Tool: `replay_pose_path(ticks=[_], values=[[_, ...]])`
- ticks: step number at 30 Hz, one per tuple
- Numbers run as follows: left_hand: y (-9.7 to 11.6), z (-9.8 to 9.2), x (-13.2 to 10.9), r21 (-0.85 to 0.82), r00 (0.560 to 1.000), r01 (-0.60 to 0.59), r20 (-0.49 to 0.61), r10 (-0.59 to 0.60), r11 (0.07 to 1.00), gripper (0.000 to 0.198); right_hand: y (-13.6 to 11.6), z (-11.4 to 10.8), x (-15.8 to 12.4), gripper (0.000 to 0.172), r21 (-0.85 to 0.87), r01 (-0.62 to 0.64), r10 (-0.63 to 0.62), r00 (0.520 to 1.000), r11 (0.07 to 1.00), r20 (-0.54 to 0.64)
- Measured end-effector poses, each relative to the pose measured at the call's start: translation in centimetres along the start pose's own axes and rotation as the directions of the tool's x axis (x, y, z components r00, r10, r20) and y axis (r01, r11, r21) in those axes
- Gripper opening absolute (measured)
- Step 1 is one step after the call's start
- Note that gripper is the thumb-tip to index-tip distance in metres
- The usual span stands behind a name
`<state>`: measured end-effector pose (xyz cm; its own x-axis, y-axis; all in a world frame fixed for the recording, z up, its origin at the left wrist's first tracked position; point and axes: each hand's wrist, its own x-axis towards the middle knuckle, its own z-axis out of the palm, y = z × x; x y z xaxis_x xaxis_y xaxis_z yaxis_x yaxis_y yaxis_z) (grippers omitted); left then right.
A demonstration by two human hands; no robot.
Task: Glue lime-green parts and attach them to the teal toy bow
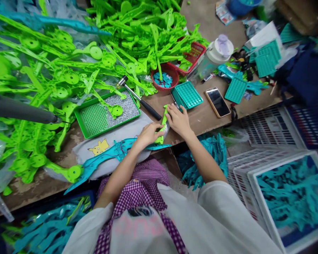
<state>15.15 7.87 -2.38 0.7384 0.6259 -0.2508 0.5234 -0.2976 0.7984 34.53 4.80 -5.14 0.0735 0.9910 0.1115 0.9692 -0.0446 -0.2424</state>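
My left hand (148, 134) pinches the lower part of a narrow lime-green plastic piece (164, 118) near the table edge. My right hand (178, 120) has its fingertips closed on the upper end of that piece. Under my left wrist lies a long teal plastic part (106, 158) with thin wires along it, resting on a grey cloth (116, 132). Just beyond my hands is a hammer (144, 103) with a black handle. Its head rests beside a green tray (91, 121) of small silvery pieces, on which one lime-green part lies.
Lime-green parts (132, 38) are heaped at the left and back. A red bowl (165, 76) holds small blue pieces. To the right are a teal ridged tray (188, 95), a phone (217, 102) and a lidded jug (218, 51). A crate (254, 176) of teal parts stands below right.
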Motion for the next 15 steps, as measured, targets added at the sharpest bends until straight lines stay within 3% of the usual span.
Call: replay_pose_path(ticks=[2,5,10,15], values=[[-0.6,-0.2,0.4,-0.083,0.998,0.052,0.029,-0.05,0.995,0.037,-0.2,0.0,0.0,0.049,-0.016,0.005,-0.005,1.0,1.0,0.006],[-0.9,0.1,0.4,-0.082,0.995,0.092,-0.022,-0.094,0.992,0.035,-0.5,-0.1,0.0,0.049,-0.033,0.001,-0.001,1.0,0.999,0.026],[-1.3,-0.1,0.0,-0.057,0.998,0.064,-0.022,-0.066,0.996,0.022,-1.0,-0.1,-0.1,0.05,-0.012,-0.043,0.043,0.999,0.999,0.025],[-1.1,-1.0,-0.4,-0.054,0.998,0.051,0.025,-0.05,0.997,0.026,-1.1,0.7,-0.3,0.048,0.081,-0.106,0.109,0.993,0.991,-0.037]])
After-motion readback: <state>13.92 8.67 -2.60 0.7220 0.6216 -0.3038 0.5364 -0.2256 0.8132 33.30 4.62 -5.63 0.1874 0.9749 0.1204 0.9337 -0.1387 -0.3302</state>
